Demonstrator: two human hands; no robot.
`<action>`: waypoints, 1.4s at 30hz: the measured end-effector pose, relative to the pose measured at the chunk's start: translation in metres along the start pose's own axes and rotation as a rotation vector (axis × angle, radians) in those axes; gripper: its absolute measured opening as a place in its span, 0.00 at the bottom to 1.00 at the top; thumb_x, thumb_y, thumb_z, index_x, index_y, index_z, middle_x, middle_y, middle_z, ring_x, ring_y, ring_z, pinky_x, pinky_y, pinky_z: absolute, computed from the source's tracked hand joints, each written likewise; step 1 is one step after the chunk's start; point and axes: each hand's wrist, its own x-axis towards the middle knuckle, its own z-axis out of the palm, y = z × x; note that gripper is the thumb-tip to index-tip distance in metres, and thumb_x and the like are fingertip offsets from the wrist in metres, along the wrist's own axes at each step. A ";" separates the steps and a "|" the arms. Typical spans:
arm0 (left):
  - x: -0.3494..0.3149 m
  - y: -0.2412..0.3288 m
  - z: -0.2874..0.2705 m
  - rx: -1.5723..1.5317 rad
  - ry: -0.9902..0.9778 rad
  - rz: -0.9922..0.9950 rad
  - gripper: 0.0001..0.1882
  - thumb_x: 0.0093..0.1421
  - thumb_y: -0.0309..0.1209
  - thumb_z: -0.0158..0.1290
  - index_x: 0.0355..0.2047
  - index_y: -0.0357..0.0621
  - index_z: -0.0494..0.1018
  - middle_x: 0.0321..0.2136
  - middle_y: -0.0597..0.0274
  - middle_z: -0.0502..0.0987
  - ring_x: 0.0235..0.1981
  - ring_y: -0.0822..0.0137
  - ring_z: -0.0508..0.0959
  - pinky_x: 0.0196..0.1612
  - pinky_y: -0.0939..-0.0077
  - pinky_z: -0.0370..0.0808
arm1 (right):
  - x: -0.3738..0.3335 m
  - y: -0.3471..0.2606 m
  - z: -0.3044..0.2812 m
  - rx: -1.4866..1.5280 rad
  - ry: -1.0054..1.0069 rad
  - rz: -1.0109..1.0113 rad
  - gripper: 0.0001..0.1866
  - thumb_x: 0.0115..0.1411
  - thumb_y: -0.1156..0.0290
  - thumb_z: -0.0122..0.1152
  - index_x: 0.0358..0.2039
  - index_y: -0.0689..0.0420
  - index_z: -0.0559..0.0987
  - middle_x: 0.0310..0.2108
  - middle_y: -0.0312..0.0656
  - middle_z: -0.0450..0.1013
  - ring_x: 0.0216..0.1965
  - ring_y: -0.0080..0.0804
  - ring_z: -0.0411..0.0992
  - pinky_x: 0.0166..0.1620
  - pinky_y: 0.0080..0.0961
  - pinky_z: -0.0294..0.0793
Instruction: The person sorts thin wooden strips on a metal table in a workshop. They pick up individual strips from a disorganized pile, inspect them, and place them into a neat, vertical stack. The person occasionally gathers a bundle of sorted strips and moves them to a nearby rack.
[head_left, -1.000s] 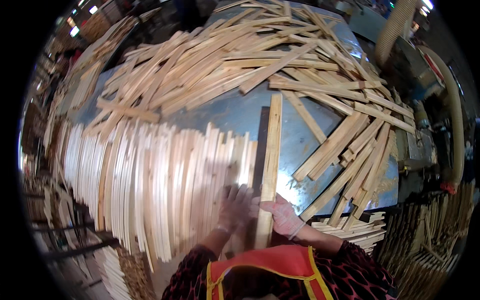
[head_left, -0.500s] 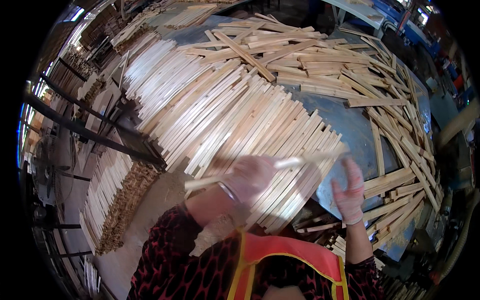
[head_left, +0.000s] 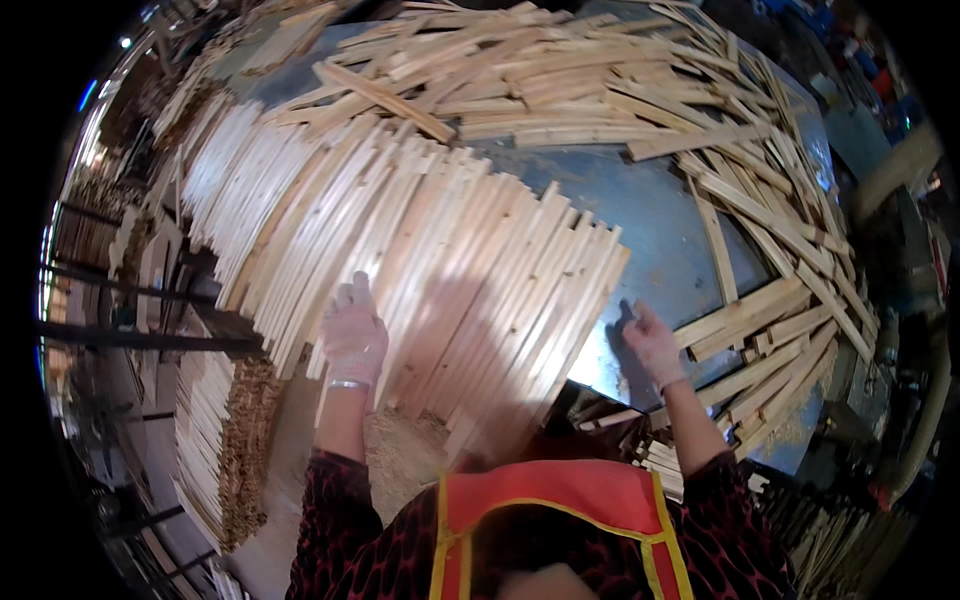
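Since the earlier frame, the pale-gloved left hand (head_left: 355, 338) has moved leftward over the row of straight, pale wooden slats (head_left: 470, 250) on the blue-grey tabletop (head_left: 650, 222), any hold unclear; the pale-gloved right hand (head_left: 653, 345), half-open, looks empty. Slats seem light, stiff, best gripped mid-length.

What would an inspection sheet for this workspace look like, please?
Surface: blue-grey tabletop, partly covered.
Job's things: row of pale wooden strips laid side by side, ends uneven.
Clutter: loose strips crisscrossed along the far and right sides; sawdust at the near side.
Grip: left hand gloved, fingers extended over the row, contact unclear; right hand gloved, over the tabletop, nothing seen held.
Cables: nothing seen.
Surroundings: stacked wood at lower left, dark bar at left.
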 end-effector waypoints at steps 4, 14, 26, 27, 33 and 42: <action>-0.027 0.076 0.002 0.037 0.036 0.320 0.36 0.69 0.39 0.49 0.77 0.52 0.57 0.72 0.49 0.65 0.74 0.47 0.61 0.72 0.47 0.64 | 0.109 0.031 -0.098 -0.349 0.388 -0.200 0.33 0.64 0.62 0.65 0.68 0.60 0.72 0.46 0.52 0.80 0.47 0.48 0.79 0.53 0.39 0.78; -0.084 0.185 0.072 -0.190 0.059 0.754 0.34 0.49 0.52 0.69 0.52 0.48 0.75 0.54 0.56 0.74 0.56 0.51 0.74 0.56 0.48 0.71 | 0.253 -0.047 -0.203 -1.323 0.219 0.005 0.32 0.62 0.56 0.68 0.65 0.47 0.72 0.62 0.50 0.75 0.63 0.55 0.73 0.63 0.53 0.71; -0.098 0.173 0.107 -0.239 0.174 0.699 0.32 0.55 0.54 0.62 0.53 0.46 0.76 0.55 0.55 0.74 0.60 0.49 0.71 0.62 0.45 0.67 | -0.003 0.039 -0.075 -0.464 -0.083 0.158 0.23 0.71 0.53 0.60 0.58 0.55 0.78 0.38 0.55 0.83 0.40 0.52 0.83 0.45 0.45 0.81; -0.105 0.170 0.116 -0.231 0.167 0.673 0.34 0.56 0.55 0.61 0.56 0.45 0.75 0.57 0.55 0.73 0.63 0.48 0.70 0.64 0.44 0.65 | -0.036 0.007 -0.043 -0.494 -0.102 0.216 0.25 0.69 0.54 0.62 0.61 0.53 0.77 0.39 0.57 0.83 0.45 0.55 0.83 0.49 0.47 0.81; -0.143 0.147 0.085 -0.457 -0.017 0.830 0.33 0.59 0.50 0.59 0.58 0.42 0.76 0.58 0.50 0.75 0.63 0.47 0.71 0.68 0.46 0.63 | -0.092 0.004 0.092 -0.244 -0.232 -0.028 0.50 0.63 0.40 0.65 0.75 0.61 0.61 0.55 0.67 0.78 0.58 0.66 0.76 0.62 0.45 0.75; -0.229 -0.036 0.184 -1.138 -0.508 -0.459 0.24 0.69 0.49 0.57 0.53 0.43 0.80 0.43 0.50 0.84 0.45 0.53 0.83 0.54 0.60 0.78 | -0.047 0.002 0.109 -0.017 0.080 0.176 0.50 0.62 0.53 0.72 0.74 0.69 0.61 0.71 0.63 0.67 0.71 0.52 0.67 0.71 0.39 0.65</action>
